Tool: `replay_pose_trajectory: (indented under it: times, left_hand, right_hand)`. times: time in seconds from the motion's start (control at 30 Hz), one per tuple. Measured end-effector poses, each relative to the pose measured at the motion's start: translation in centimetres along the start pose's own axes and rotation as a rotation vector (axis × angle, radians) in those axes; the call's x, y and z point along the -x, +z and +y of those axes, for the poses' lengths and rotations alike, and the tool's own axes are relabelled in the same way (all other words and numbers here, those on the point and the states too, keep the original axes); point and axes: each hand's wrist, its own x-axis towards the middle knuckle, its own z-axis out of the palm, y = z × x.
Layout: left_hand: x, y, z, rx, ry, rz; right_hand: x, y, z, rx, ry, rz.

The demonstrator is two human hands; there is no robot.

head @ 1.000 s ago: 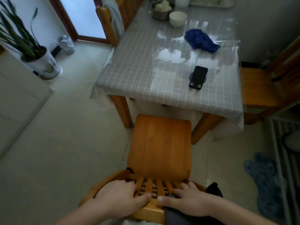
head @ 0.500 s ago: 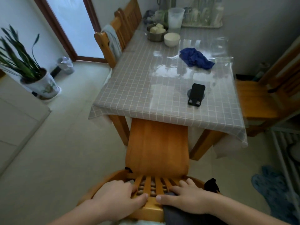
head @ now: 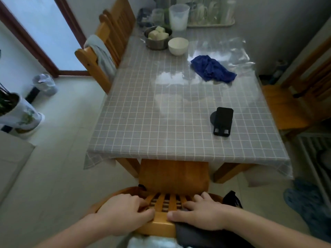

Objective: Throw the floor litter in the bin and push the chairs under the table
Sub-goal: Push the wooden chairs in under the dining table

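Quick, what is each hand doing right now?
Left hand: closed on the chair backrest.
Right hand: closed on the same backrest.

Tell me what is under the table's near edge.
The chair seat's front part is under the table, between two table legs. The tablecloth hides anything deeper.

The near chair (head: 173,176) sits partly under the bench (head: 143,122), both hands on its backrest. A phone (head: 223,121) lies on the bench's right; bowls (head: 178,46) stand behind. Another chair (head: 283,108) stands right.
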Motion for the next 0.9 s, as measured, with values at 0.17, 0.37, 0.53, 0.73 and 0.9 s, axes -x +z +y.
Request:
replay_pose_trajectory:
  times: [0.17,0.37,0.53,0.73,0.9]
  left_hand:
    - [-3.4,-3.7,-2.1,0.011,0.056,-0.023]
    - [-6.2,-6.3,-2.5,0.002,0.055,-0.038]
    - [-6.8,-7.5,-1.5,0.001,-0.014,-0.073]
    - [-7.6,-7.4,-0.3,0.083,-0.085,-0.109]
    - [-7.5,-6.9,1.1,0.07,-0.097,-0.085]
  right_hand:
    - [-1.2,-3.9,-1.4,-0.049,0.038,-0.001]
    - [-1.7,-7.3,-1.7,-0.082,0.054,-0.023]
    - [-1.3,-9.3,-1.4,-0.088,0.052,-0.068]
    - [-0.8,-9.9,-0.2,-0.055,0.028,-0.068]
    - [-0.1,-9.9,1.2,-0.04,-0.004,-0.011]
